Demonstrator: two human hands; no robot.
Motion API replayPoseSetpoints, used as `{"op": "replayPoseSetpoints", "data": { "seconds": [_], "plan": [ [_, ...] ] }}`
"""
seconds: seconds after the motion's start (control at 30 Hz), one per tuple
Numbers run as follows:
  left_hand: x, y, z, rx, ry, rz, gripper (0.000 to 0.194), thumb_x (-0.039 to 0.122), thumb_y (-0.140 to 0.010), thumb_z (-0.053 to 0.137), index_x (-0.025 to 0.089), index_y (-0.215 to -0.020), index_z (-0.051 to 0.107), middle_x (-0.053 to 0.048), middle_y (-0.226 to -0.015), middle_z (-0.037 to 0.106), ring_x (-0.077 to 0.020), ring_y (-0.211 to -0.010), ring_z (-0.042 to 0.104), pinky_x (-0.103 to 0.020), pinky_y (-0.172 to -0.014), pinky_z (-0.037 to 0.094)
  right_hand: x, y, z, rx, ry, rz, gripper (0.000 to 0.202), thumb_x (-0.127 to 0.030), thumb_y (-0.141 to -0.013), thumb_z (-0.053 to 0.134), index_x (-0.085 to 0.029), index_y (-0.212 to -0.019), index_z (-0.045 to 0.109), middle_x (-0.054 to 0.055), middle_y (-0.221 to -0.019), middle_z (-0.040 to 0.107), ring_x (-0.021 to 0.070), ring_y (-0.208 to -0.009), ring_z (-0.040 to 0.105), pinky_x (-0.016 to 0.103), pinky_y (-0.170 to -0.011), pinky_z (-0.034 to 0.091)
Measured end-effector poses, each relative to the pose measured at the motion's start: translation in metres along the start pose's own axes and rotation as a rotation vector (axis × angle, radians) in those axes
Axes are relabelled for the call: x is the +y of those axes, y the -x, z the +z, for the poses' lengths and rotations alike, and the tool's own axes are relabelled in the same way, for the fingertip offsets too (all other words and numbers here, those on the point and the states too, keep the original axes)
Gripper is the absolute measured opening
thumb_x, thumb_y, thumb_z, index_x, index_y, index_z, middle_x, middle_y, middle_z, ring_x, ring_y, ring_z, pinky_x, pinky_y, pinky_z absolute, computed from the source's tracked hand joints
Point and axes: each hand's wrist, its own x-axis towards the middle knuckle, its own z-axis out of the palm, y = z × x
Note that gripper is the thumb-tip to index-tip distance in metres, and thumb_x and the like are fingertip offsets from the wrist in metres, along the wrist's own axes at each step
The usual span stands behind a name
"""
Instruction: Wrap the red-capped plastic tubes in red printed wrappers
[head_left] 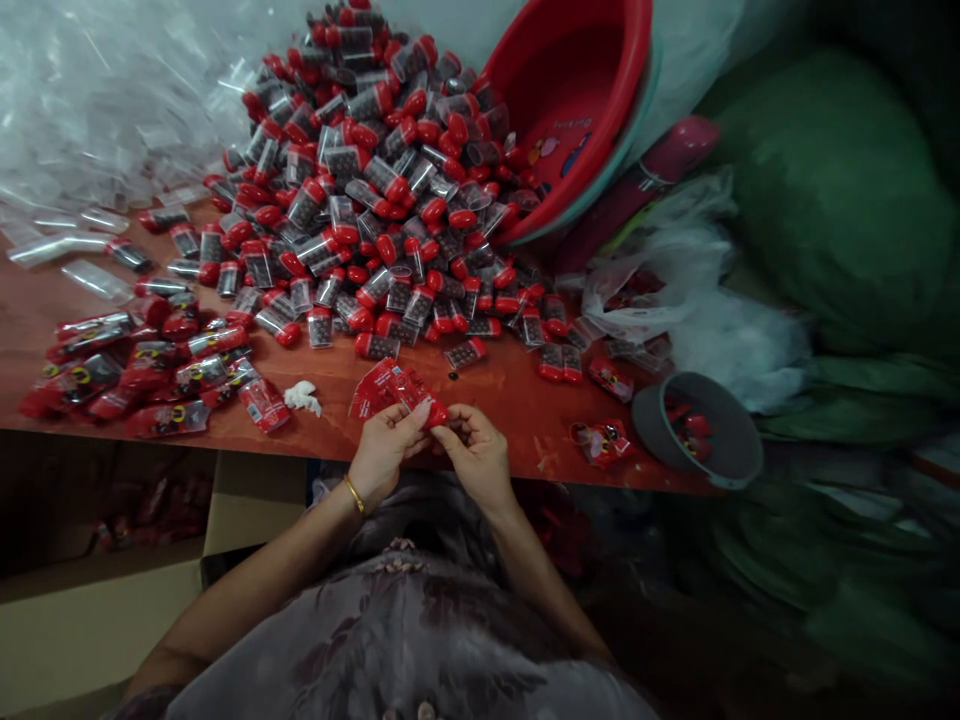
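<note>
Close to the table's near edge, my left hand (384,457) pinches a red printed plastic wrapper (394,385) with pale lettering. My right hand (478,458) has its fingers closed at the wrapper's right end, touching my left fingertips. Whether anything sits inside the wrapper I cannot tell. Just beyond my hands spreads a large heap of clear tubes with red caps (360,200), filled with dark pieces. To the left lies a pile of tubes in red printed wrappers (150,370). A crumpled white scrap (303,397) rests between that pile and my left hand.
A red basin (637,60) leans tilted at the back right, beside a dark pink flask (679,150). Clear empty tubes (112,110) are heaped back left. A grey bowl (652,425) with red pieces stands at the right edge. Below left is an open cardboard box (255,500).
</note>
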Motion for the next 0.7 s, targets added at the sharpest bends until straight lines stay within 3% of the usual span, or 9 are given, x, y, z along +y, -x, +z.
{"op": "replayPoseSetpoints", "data": {
  "seconds": [0.23,0.47,0.7],
  "plan": [
    [0.002,-0.002,-0.004,-0.035,-0.052,0.002,0.046,0.042,-0.043,0.086,0.014,-0.072,0.063,0.0,-0.066,0.067,-0.0088,-0.056,0.062,-0.022,-0.06,0.052,0.003,-0.007,0.002,-0.057,0.146,-0.095,0.018,-0.036,-0.078,0.063,-0.022,-0.086,0.059,-0.004,-0.066,0.059,0.0105,-0.051,0.054,0.023,-0.049,0.048],
    [0.015,-0.002,-0.028,-0.058,-0.106,-0.07,0.046,0.047,-0.046,0.085,0.014,-0.071,0.066,-0.004,-0.065,0.069,-0.0108,-0.051,0.062,-0.022,-0.055,0.05,-0.001,-0.013,0.015,-0.086,0.3,-0.29,0.027,-0.032,-0.075,0.068,-0.024,-0.102,0.068,-0.001,-0.073,0.063,0.0143,-0.067,0.057,0.028,-0.069,0.049],
    [0.021,0.002,-0.036,-0.098,-0.095,-0.052,0.047,0.053,-0.052,0.08,0.013,-0.074,0.068,-0.008,-0.073,0.072,-0.0135,-0.059,0.065,-0.023,-0.059,0.052,-0.007,-0.014,0.028,-0.017,0.236,-0.266,0.024,-0.031,-0.069,0.074,-0.023,-0.092,0.072,-0.003,-0.065,0.061,0.0129,-0.061,0.056,0.028,-0.065,0.05]
  ]
}}
